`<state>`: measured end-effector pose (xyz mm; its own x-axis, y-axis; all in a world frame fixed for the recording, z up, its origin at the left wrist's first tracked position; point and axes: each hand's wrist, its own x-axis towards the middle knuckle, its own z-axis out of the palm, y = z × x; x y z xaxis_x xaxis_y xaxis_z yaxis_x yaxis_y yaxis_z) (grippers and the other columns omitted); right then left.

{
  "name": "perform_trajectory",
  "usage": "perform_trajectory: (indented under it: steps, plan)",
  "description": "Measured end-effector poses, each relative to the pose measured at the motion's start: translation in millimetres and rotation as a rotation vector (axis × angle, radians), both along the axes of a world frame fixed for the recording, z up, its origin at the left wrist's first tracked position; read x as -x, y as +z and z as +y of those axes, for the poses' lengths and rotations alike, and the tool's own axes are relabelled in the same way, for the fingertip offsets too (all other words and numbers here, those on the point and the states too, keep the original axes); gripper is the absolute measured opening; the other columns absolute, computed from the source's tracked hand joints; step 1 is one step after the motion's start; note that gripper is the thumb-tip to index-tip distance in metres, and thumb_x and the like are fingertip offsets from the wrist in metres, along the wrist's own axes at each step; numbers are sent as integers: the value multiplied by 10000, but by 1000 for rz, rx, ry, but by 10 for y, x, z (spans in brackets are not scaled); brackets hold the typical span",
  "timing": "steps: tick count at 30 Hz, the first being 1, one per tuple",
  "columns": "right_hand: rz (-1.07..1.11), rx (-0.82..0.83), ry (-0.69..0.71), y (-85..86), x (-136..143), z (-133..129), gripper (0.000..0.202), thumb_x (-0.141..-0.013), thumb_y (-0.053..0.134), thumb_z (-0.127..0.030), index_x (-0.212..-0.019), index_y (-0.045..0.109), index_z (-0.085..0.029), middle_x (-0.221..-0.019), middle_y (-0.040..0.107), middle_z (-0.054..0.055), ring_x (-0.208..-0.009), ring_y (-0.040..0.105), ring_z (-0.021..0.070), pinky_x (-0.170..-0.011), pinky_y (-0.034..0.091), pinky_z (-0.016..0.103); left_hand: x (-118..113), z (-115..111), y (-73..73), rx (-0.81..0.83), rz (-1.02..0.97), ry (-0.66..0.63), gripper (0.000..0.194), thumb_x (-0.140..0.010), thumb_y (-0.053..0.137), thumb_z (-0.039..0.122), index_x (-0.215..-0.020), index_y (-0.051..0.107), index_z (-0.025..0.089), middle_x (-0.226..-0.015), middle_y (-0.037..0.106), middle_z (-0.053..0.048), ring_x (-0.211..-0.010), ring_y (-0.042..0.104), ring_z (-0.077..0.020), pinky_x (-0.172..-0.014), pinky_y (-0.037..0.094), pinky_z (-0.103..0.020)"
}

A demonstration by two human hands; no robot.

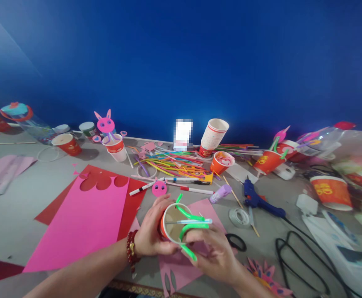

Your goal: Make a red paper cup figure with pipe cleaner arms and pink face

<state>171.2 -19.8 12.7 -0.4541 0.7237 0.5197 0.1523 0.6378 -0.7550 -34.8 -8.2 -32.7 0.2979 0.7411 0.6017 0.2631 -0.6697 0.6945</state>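
My left hand (148,229) is wrapped round a red paper cup (172,232), whose open mouth tilts toward me. Bright green pipe cleaners (195,226) stick out at the cup's rim, two of their ends bending to the right. Across the mouth lies a thin white stick (196,222) with a clear end. The fingers of my right hand (213,250) are closed at the cup's right side on a green pipe cleaner; the fingertips are partly hidden. Beneath the cup is a pink paper sheet (206,207) with cut-out slots. A pink paper animal face (159,188) lies just beyond.
Pink card (97,211) with round cut-outs lies left. A bunch of pipe cleaners (174,161), stacked cups (214,132) and a rabbit cup (112,145) stand behind. A blue glue gun (258,198), its black cable (293,236) and clear tape (239,217) lie right.
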Motion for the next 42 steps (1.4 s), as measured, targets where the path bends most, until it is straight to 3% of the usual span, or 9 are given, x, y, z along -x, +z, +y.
perform_trajectory:
  steps: [7, 11, 16, 19, 26, 37, 42]
  plan:
    - [-6, 48, 14, -74, -27, -18, 123, -775, 666, -175, -875, 669, -247, -856, 733, 38, -798, 708, 209, -741, 552, 286, 56, 43, -80, -46, 16, -6, 943, -645, 770, 643, -1408, 377, 250, -1193, 632, -165, -1218, 572, -425, -1013, 439, -642]
    - [22, 72, 35, -116, -47, -24, 100, -783, 742, -265, -876, 711, -249, -1059, 733, 79, -943, 714, 230, -850, 560, 295, 74, 75, -63, -93, 26, -1, 1059, -551, 817, 680, -1425, 357, 299, -1156, 652, -156, -1138, 621, -442, -994, 452, -663]
    - [53, 133, 36, -151, -52, -42, 122, -803, 742, -308, -906, 732, -243, -1061, 728, 90, -980, 702, 240, -854, 566, 291, 87, 65, 28, -159, 51, 28, 1183, -450, 841, 723, -1436, 360, 279, -1090, 689, -131, -1007, 689, -408, -986, 468, -644]
    - [26, 145, 47, -139, -43, -40, 113, -818, 725, -339, -867, 739, -238, -1054, 729, 87, -972, 702, 240, -858, 567, 304, 94, 46, 81, -196, 91, 78, 1154, -463, 809, 759, -1400, 399, 226, -1061, 703, -135, -965, 710, -378, -1027, 445, -620]
    - [-2, 149, 162, 9, -31, 77, 232, -894, 659, -418, -797, 727, -219, -792, 720, 56, -758, 681, 208, -691, 563, 291, 91, 56, 130, -283, 154, 115, 1084, -499, 788, 765, -1349, 426, 198, -1013, 736, -126, -910, 735, -351, -1039, 458, -583]
    - [-38, 171, 217, 54, -63, 120, 269, -917, 647, -446, -846, 756, -211, -833, 741, 48, -813, 699, 192, -745, 547, 276, 84, 63, 144, -260, 92, 86, 962, -573, 794, 704, -1328, 477, 197, -1040, 737, -124, -919, 731, -328, -1029, 474, -548]
    - [-33, 140, 175, 30, -92, 79, 149, -901, 679, -374, -905, 748, -241, -880, 757, 35, -835, 709, 187, -784, 542, 259, 77, 65, 48, -156, 6, 50, 974, -529, 809, 712, -1313, 505, 222, -1069, 711, -135, -1056, 676, -384, -952, 519, -548]
